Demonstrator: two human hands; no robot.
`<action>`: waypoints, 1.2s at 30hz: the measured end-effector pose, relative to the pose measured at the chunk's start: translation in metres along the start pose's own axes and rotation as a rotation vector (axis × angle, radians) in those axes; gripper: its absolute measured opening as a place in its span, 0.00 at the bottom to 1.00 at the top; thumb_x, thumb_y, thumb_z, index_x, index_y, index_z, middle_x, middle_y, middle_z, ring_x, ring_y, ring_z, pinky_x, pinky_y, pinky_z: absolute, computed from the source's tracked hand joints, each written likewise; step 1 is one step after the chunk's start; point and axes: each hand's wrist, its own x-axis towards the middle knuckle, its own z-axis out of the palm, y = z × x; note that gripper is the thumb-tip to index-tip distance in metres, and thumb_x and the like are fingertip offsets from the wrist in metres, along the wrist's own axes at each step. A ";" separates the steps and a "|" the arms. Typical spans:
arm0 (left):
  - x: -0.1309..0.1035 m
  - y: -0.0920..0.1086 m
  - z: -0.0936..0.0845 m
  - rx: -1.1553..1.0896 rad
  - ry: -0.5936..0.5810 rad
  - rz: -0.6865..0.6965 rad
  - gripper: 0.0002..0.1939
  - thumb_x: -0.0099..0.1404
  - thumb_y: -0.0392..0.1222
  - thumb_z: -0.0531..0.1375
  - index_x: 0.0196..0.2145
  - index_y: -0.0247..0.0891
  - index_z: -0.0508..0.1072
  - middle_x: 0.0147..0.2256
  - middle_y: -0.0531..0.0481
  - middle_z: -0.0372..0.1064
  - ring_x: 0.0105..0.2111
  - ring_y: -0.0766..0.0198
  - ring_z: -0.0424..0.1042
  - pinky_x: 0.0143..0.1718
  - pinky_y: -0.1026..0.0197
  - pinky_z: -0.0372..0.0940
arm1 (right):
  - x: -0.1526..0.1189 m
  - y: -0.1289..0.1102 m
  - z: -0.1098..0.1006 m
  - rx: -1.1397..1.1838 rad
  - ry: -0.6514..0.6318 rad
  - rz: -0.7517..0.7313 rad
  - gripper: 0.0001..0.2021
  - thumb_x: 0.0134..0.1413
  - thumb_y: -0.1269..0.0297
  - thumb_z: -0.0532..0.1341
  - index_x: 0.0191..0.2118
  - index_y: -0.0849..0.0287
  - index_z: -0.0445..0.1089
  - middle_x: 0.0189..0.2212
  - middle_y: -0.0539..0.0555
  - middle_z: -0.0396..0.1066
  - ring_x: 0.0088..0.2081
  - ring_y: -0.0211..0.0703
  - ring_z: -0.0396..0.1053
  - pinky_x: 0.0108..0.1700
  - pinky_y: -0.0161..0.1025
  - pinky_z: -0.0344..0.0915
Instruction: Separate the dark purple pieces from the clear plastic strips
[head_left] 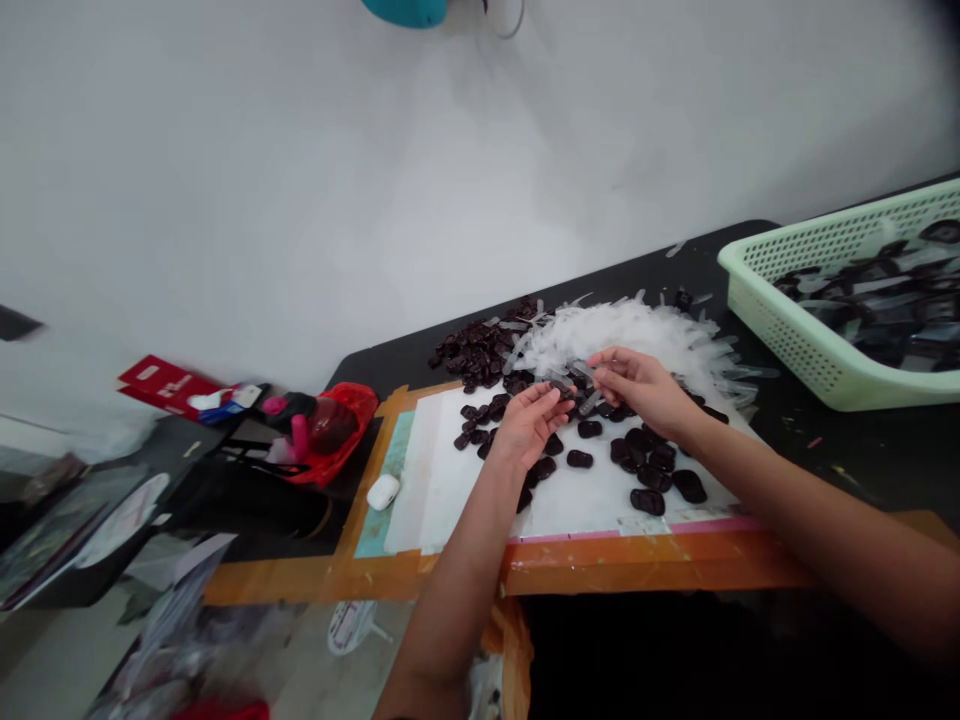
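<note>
My left hand (529, 424) is closed, palm up, with a small dark glossy piece (562, 384) at its fingertips. Close by on the right, my right hand (637, 388) pinches a translucent plastic strip (583, 369) between thumb and fingers. Whether strip and piece are joined, I cannot tell. Under and around both hands, several loose dark rounded pieces (579, 459) lie on a white sheet (454, 480). Behind my right hand rises a heap of clear strips (622, 330). A pile of smaller dark pieces (480, 350) sits to its left.
At the right stands a pale green basket (832, 360) holding dark pieces and film. A white rounded case (383, 491) lies on the sheet's left side. Farther left are a red basket (364, 400) and a red box (169, 385). Orange tape (637, 562) lines the table's front edge.
</note>
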 end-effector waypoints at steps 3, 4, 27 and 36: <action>0.002 -0.002 -0.001 -0.030 0.009 -0.002 0.13 0.51 0.39 0.69 0.33 0.36 0.71 0.35 0.47 0.77 0.34 0.65 0.76 0.36 0.64 0.68 | -0.001 0.000 0.005 -0.144 -0.021 -0.036 0.16 0.51 0.51 0.63 0.38 0.59 0.69 0.27 0.50 0.67 0.24 0.34 0.60 0.24 0.34 0.55; 0.002 -0.003 -0.001 -0.040 0.014 0.001 0.13 0.51 0.39 0.69 0.33 0.36 0.71 0.34 0.47 0.76 0.35 0.64 0.76 0.38 0.63 0.68 | -0.002 0.000 0.006 -0.187 -0.040 -0.048 0.16 0.51 0.51 0.63 0.38 0.59 0.69 0.29 0.52 0.69 0.26 0.35 0.62 0.26 0.34 0.57; 0.004 -0.008 0.003 0.008 0.080 0.090 0.15 0.51 0.41 0.70 0.33 0.34 0.70 0.31 0.49 0.75 0.33 0.63 0.76 0.46 0.56 0.68 | -0.010 0.014 0.003 -1.102 0.073 -0.567 0.06 0.60 0.63 0.55 0.39 0.57 0.67 0.29 0.51 0.76 0.24 0.39 0.71 0.25 0.33 0.56; 0.005 -0.014 0.004 0.132 0.101 0.182 0.16 0.50 0.44 0.70 0.33 0.33 0.74 0.29 0.50 0.74 0.31 0.64 0.76 0.43 0.56 0.71 | -0.011 0.017 0.005 -1.145 0.067 -0.520 0.06 0.58 0.63 0.55 0.38 0.56 0.68 0.27 0.48 0.76 0.22 0.38 0.69 0.25 0.34 0.55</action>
